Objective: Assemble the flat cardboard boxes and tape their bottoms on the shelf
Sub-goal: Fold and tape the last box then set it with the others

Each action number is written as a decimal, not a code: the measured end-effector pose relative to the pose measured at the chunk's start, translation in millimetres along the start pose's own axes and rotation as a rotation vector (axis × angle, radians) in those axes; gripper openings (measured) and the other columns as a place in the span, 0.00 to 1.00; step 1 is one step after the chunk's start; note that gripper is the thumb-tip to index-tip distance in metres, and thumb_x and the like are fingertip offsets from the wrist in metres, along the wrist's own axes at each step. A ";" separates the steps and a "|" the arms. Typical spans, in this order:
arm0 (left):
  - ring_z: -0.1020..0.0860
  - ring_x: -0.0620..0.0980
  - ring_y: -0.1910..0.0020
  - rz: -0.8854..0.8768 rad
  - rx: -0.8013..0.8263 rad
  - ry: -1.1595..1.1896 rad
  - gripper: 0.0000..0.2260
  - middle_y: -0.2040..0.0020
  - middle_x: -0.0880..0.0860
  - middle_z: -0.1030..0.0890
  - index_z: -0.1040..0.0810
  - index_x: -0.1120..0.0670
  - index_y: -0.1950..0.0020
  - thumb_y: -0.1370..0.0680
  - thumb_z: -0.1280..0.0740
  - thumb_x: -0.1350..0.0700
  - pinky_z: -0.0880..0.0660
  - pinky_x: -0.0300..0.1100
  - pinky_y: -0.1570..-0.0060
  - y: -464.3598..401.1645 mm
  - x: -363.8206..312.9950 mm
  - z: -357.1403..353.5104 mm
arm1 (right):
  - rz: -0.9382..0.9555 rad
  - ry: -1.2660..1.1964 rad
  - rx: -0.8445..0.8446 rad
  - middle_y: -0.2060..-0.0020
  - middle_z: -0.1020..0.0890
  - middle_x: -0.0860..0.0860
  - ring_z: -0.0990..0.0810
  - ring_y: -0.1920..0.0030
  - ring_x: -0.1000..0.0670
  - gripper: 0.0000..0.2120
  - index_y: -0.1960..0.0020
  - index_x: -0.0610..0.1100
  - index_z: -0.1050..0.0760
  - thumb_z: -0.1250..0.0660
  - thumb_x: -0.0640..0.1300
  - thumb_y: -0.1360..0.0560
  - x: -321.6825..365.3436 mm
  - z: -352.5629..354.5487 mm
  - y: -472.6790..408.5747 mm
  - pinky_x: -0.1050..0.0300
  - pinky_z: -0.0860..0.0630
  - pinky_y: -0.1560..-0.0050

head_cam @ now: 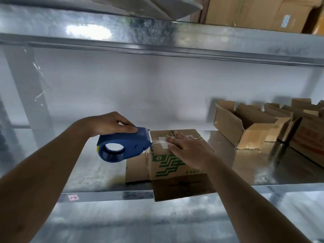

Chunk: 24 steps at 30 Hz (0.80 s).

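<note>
Both my forearms reach in from the near edge toward a small box (175, 155) that sits upside down at the near lip of a metal shelf (245, 165), its lower flaps splayed flat beneath it and one hanging over the lip.

My right hand (188, 150) lies flat on top of the box, fingers straight, pressing a strip of clear tape (164, 142) along the seam. My left hand (112, 124) curls around the top of a blue dispenser (122, 146), whose toothed blade touches the box's upper left edge.

I judge the box light and hollow: thin card that would dent or slide if pushed hard, so my flat palm also serves to pin it. The best hold is by the side walls, not the taped seam. The tape looks glossy and thin, apt to wrinkle.

Farther right on the same shelf, well apart from my hands, stands a row of built boxes (245, 127) with open flaps. Overhead is another shelf (157, 37), with brown cartons (259, 13) at the far right.
</note>
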<state>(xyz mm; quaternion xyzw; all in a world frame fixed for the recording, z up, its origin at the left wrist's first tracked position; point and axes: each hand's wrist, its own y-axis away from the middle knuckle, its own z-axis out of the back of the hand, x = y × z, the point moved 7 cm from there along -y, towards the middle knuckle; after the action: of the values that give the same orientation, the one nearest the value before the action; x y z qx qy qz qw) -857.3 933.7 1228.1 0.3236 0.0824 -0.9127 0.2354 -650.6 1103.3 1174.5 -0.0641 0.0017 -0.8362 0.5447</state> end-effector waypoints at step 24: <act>0.17 0.41 0.47 0.037 -0.025 -0.096 0.14 0.47 0.35 0.15 0.15 0.32 0.48 0.28 0.29 0.29 0.21 0.49 0.40 13.1 43.1 -19.0 | -0.496 -0.159 -0.164 0.38 0.18 0.39 0.23 0.34 0.33 0.24 0.50 0.45 0.23 0.36 0.67 0.22 63.3 2.5 -33.1 0.34 0.34 0.27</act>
<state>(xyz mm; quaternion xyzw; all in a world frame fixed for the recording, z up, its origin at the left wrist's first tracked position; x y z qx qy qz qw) -869.8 911.7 1186.2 0.2779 0.0766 -0.9216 0.2601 -705.7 1059.3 1186.0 -0.1717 0.0109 -0.9335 0.3147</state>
